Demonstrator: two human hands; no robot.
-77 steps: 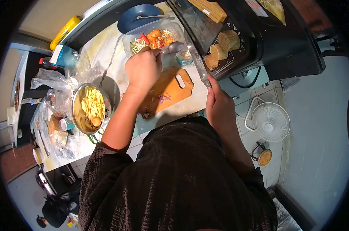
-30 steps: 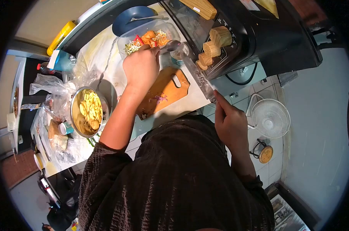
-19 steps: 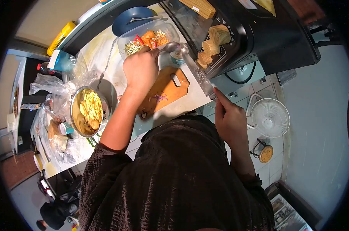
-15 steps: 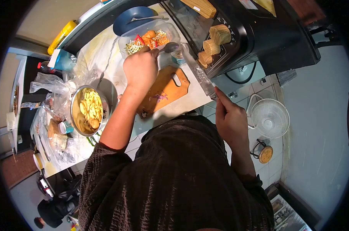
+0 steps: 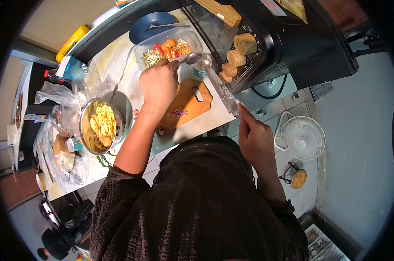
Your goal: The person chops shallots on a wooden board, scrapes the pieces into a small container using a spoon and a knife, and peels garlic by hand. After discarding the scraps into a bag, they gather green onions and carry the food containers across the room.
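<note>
My left hand is closed around a metal spoon, its bowl pointing right over a small clear tub. In my right hand is a knife with a broad, smeared blade, the tip right beside the spoon's bowl. Just beyond my left hand stands a clear plastic container holding bean sprouts, red pepper strips and orange-brown pieces. Below the tub lies a wooden cutting board bearing purple shreds, partly covered by my left forearm.
A steel bowl of yellow slices stands left of my forearm. Behind the container is a dark blue plate with a fork across it. A black oven with wooden knobs borders the right. Plastic bags crowd the left; a white fan stands on the floor.
My right hand and the knife have shifted slightly left, bringing the blade's tip closer to the spoon's bowl. The left hand has stayed nearly in place, still gripping the spoon.
</note>
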